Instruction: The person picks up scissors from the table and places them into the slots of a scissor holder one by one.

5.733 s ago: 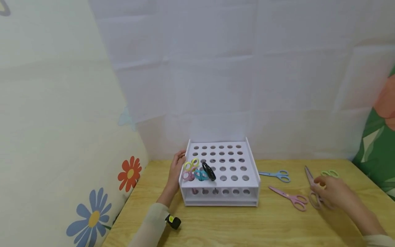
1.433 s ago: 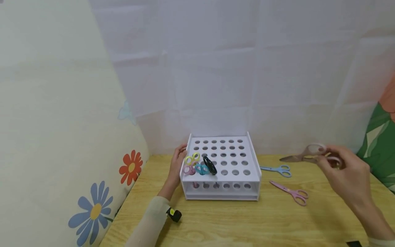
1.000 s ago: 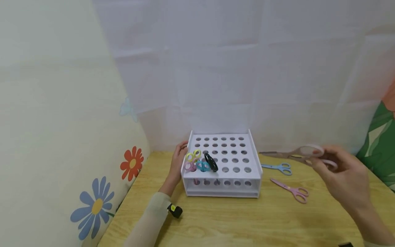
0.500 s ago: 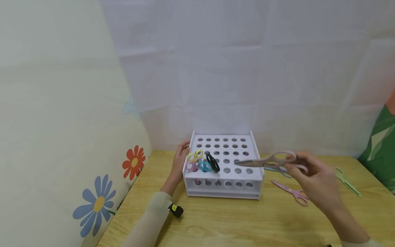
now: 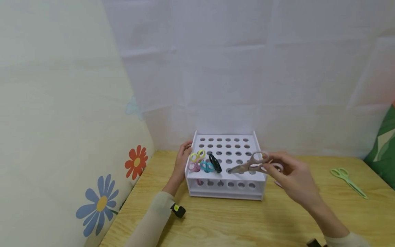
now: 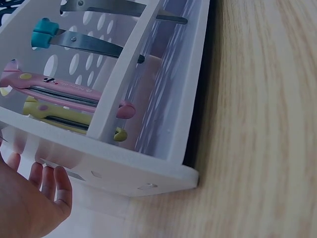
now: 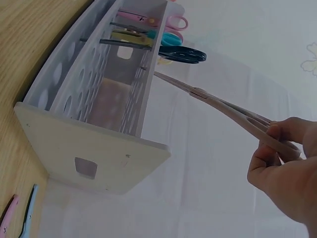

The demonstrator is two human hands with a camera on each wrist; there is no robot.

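Note:
My right hand (image 5: 296,178) pinches the handles of pale pinkish-beige scissors (image 5: 247,167), held tilted with the blades pointing down-left. Their tips are at a front-row hole of the white holed rack (image 5: 226,176); in the right wrist view a dark bit of tip shows just under the top plate. Against the rack's left side panel rests my left hand (image 5: 182,163), fingers loosely bent in the left wrist view. Handles-up in the rack stand yellow scissors (image 5: 197,156), pink scissors (image 5: 194,167), teal scissors (image 5: 206,166) and black-handled scissors (image 5: 215,163).
Green scissors (image 5: 348,181) lie on the wooden table (image 5: 234,223) at the right. Beside the rack, pink scissors (image 7: 7,218) and blue scissors (image 7: 28,213) are mostly hidden by my right hand in the head view. A white cloth (image 5: 197,68) hangs behind.
My right hand has picked up the beige scissors from the table's right side and carried them left to the rack, with the tips lowered to a front hole. The left hand stays put.

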